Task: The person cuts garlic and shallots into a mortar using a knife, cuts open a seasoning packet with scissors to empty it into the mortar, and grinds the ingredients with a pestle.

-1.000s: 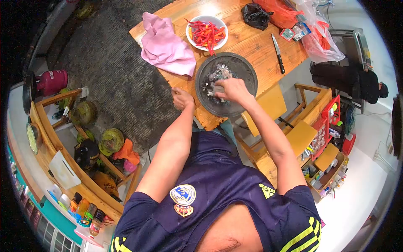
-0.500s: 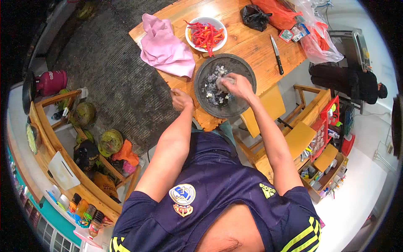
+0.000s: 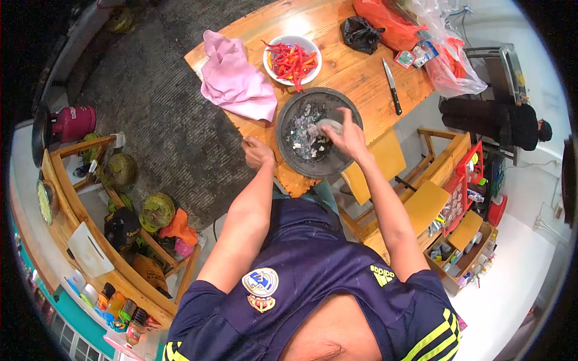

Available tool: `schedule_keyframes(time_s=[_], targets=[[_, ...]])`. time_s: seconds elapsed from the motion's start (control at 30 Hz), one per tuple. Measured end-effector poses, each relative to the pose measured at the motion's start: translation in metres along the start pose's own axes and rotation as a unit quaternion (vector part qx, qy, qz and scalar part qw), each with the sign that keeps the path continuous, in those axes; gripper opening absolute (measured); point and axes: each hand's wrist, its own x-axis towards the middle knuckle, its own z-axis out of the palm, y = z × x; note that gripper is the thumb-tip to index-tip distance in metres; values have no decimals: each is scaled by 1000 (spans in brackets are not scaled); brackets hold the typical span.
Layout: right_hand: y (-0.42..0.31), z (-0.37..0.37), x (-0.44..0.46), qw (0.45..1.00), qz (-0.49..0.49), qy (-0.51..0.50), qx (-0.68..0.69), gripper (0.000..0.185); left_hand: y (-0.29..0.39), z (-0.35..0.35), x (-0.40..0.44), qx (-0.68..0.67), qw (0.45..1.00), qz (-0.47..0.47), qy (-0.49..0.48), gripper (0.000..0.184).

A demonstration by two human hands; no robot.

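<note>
A round dark stone mortar (image 3: 289,150) sits near the table's front corner, with pale crushed pieces (image 3: 298,137) spread inside. Over its right half, my right hand (image 3: 346,137) grips a grey stone pestle (image 3: 329,126), one finger raised off it. My left hand (image 3: 259,153) is closed at the table's left edge, beside the mortar; its fingers are curled over the edge. Behind the mortar is a white bowl (image 3: 316,71) of red chillies (image 3: 292,62). To its left a pink cloth (image 3: 235,84) lies crumpled on the table.
A knife (image 3: 392,87) with a black handle lies on the wooden table (image 3: 355,78). Black (image 3: 360,35) and orange (image 3: 388,24) bags are at the back right. Yellow stools (image 3: 379,165) stand right of the table. A person (image 3: 500,123) in dark clothes is at the far right.
My right hand has moved the pestle about in the mortar, and its finger has lifted. The pale pieces have shifted. The table and its objects appear slightly lower in view.
</note>
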Motion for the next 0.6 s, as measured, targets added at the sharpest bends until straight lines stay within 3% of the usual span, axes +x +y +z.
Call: schedule_keyframes(time_s=[0.03,0.17,0.53,0.6], targets=[[2,-10,-4,1000,22,-17,-14,91,3,-3,-3,-10,1000,1,10,54],[41,-19,-20,999,22,29,21,111,-6,7,0,-32,999,18,25,52],[60,-40,-13,983,121,-123,67,118,-7,6,-7,-86,986,77,118,55],[75,-42,-6,966,121,-146,174,112,-5,4,-5,-94,986,66,117,55]])
